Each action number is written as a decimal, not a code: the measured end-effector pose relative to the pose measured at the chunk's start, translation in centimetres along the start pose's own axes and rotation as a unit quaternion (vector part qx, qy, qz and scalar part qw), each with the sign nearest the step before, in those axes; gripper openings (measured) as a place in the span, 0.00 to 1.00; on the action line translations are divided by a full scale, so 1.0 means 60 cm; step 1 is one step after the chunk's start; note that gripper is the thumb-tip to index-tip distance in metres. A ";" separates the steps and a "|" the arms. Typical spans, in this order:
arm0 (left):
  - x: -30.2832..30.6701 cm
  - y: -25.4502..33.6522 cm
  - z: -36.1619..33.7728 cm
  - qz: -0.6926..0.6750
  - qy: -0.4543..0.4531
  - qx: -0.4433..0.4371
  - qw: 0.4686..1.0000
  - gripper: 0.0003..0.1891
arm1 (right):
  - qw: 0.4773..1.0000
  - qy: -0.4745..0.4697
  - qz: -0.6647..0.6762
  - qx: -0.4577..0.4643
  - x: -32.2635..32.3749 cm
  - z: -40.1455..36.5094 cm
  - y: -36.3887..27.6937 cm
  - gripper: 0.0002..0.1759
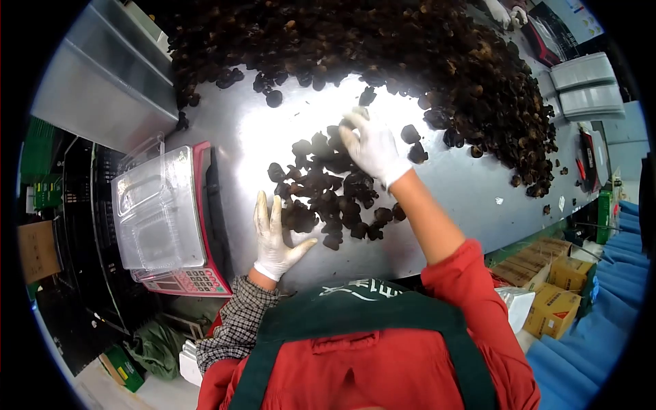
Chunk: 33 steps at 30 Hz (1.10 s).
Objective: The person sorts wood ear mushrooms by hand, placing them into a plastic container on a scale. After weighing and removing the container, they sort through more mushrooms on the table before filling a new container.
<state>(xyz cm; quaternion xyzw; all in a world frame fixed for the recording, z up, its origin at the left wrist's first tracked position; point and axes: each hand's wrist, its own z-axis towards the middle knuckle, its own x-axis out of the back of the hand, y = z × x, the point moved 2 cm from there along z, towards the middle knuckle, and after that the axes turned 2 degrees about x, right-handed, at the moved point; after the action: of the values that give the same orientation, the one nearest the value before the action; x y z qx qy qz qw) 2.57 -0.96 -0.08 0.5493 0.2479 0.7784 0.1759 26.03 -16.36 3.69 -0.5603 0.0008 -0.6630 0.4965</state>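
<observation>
Dark, wrinkled pieces that look like wood ear mushrooms (318, 186) lie in a loose small pile on the metal table (236, 147). My left hand (275, 240), in a white glove, rests at the near left edge of this pile with its fingers spread and nothing in it. At the pile's far right side is my right hand (377, 147), also gloved. Its fingers reach forward and apart over the mushrooms, slightly blurred at the tips; I see nothing gripped in them.
A large heap of the same mushrooms (383, 44) covers the table's far side. To the left stands a red scale (198, 281) with clear plastic trays (156, 212) on it, beside a grey bin (109, 82). Another person's gloved hands (502, 12) show at far right. Cartons (552, 311) sit lower right.
</observation>
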 end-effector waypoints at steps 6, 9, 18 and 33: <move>-0.005 -0.005 -0.018 0.010 0.015 0.011 1.000 0.61 | 0.983 -0.089 0.064 -0.149 0.042 -0.006 0.003 0.11; -0.013 -0.012 -0.022 0.015 0.005 0.009 1.000 0.60 | 0.993 -0.106 -0.023 -0.052 0.019 -0.069 0.006 0.09; -0.018 -0.014 -0.023 0.017 0.008 0.008 1.000 0.58 | 0.962 -0.053 0.138 -0.230 0.058 -0.088 0.002 0.11; -0.017 -0.013 -0.018 0.018 -0.010 -0.019 1.000 0.59 | 0.996 -0.059 0.004 -0.062 0.127 -0.205 -0.022 0.14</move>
<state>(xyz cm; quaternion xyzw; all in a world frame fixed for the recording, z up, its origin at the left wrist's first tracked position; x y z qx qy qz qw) 1.90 -1.10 -1.58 0.5578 0.2210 0.7807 0.1747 16.94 -27.54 5.49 -0.6286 0.0150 -0.6250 0.4627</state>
